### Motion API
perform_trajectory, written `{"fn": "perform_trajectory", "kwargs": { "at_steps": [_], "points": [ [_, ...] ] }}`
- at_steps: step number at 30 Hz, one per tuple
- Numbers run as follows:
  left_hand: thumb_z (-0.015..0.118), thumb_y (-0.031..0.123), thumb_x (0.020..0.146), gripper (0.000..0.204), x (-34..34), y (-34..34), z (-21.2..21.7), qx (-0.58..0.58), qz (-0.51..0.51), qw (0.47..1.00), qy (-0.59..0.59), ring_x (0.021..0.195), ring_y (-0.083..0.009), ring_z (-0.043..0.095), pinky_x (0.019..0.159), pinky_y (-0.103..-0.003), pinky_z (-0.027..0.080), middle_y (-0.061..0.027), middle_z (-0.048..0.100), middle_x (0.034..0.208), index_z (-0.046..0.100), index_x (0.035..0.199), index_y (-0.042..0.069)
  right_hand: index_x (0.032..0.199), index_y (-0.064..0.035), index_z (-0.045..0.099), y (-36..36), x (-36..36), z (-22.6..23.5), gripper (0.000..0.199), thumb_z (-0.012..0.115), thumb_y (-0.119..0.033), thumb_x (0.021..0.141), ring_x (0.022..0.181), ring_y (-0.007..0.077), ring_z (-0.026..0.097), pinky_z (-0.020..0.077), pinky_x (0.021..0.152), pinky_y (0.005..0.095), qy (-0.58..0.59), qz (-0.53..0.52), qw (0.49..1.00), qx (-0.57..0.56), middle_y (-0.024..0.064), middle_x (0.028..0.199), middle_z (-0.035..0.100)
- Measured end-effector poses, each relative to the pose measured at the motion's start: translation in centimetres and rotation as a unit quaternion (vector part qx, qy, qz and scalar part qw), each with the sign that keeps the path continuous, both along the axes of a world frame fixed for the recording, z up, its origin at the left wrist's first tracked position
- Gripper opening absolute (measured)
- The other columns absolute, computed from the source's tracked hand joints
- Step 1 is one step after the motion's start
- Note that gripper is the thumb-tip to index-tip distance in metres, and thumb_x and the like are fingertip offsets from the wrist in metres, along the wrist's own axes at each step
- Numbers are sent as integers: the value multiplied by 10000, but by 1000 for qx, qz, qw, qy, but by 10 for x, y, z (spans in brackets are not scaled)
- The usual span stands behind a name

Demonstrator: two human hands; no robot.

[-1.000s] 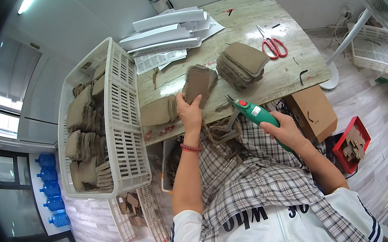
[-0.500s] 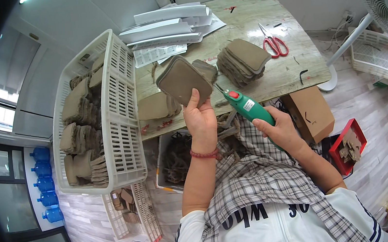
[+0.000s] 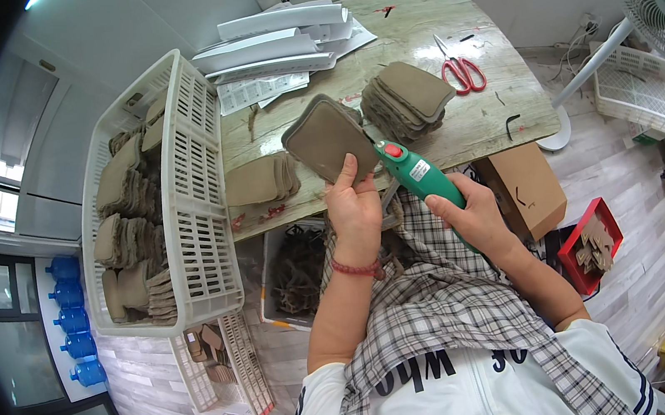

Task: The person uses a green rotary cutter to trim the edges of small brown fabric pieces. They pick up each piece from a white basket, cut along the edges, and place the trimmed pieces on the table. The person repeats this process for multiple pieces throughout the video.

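Observation:
My left hand (image 3: 354,209) pinches a brown, rounded-square fabric piece (image 3: 327,138) with a stitched border, thumb on its face. In my right hand (image 3: 475,218) is a pair of green electric scissors (image 3: 417,171) with a red button. Their tip meets the right edge of the fabric piece; the blades are mostly hidden there. Just beyond, a stack of similar brown pieces (image 3: 409,98) sits on the table (image 3: 489,124). More brown pieces (image 3: 262,180) lie fanned to the left of my left hand.
A tall white crate (image 3: 199,183) full of brown pieces stands left. Red-handled scissors (image 3: 463,74) and rolled papers (image 3: 269,46) lie on the table. Below are a bin of dark scraps (image 3: 299,275), a cardboard box (image 3: 525,190) and a red tray (image 3: 594,249). A fan (image 3: 658,1) is at right.
The fabric piece has tilted and shifted slightly right, and its edge now covers the scissor blades that showed before. The whole view has shifted a little.

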State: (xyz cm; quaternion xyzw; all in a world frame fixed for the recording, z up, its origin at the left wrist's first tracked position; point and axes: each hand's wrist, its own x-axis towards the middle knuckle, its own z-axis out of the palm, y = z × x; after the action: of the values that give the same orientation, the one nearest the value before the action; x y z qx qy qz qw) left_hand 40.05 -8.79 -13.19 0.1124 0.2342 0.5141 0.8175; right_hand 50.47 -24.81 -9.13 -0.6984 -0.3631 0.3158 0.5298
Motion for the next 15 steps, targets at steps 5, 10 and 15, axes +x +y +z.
{"fn": "perform_trajectory", "kwargs": {
  "at_steps": [5,10,15],
  "points": [
    [628,-36,871,382,-1,-8,-11,-5,-23,1000,8,1064,-226,595,934,-391,494,-77,612,1175,512,1227,42,1037,22,615,2,1,-2,352,720,-258,852,588,84,563,465,550,258,-4,-10,1000,18,36,680,614],
    [626,-17,880,366,-3,-19,-13,-16,-38,998,39,1088,-228,594,962,-399,481,-81,613,1188,522,1226,41,1042,26,613,5,2,3,349,721,-248,854,567,72,549,455,521,252,9,-16,1000,22,27,671,599],
    [631,-49,862,429,-6,-29,-15,-4,-63,998,31,1076,-224,596,915,-353,516,-91,593,1186,464,1250,26,1060,24,616,7,5,7,363,721,-257,856,563,67,548,454,515,242,29,-18,999,25,25,694,607]
  ]
}}
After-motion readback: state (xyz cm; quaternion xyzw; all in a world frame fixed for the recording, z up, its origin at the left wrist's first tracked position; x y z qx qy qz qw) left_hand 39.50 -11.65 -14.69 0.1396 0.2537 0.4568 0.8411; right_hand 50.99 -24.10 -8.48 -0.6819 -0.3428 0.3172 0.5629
